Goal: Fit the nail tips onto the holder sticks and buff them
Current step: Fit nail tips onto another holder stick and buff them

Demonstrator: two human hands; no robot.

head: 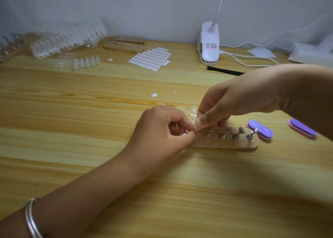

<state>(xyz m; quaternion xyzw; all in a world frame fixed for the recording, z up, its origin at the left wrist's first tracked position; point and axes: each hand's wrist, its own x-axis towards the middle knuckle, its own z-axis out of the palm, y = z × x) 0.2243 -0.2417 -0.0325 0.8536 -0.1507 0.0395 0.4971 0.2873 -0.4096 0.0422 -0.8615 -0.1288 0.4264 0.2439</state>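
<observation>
A wooden holder base (225,145) lies on the table with several metal holder sticks (235,135) standing in it. My left hand (162,135) is at the base's left end, its thumb and forefinger pinched on something small that I cannot make out. My right hand (228,102) reaches over the base and pinches a clear nail tip (199,128) against the left fingertips. A loose nail tip on a sprue (194,111) lies just behind the hands. Two purple buffer blocks (260,132) (302,128) rest to the right of the base.
A sheet of white adhesive tabs (151,57) and strips of nail tips (86,62) lie at the back, with bagged tips (68,37) and a second wooden base (123,45). A white clip lamp (210,43), its cables and a black brush (225,70) sit back right.
</observation>
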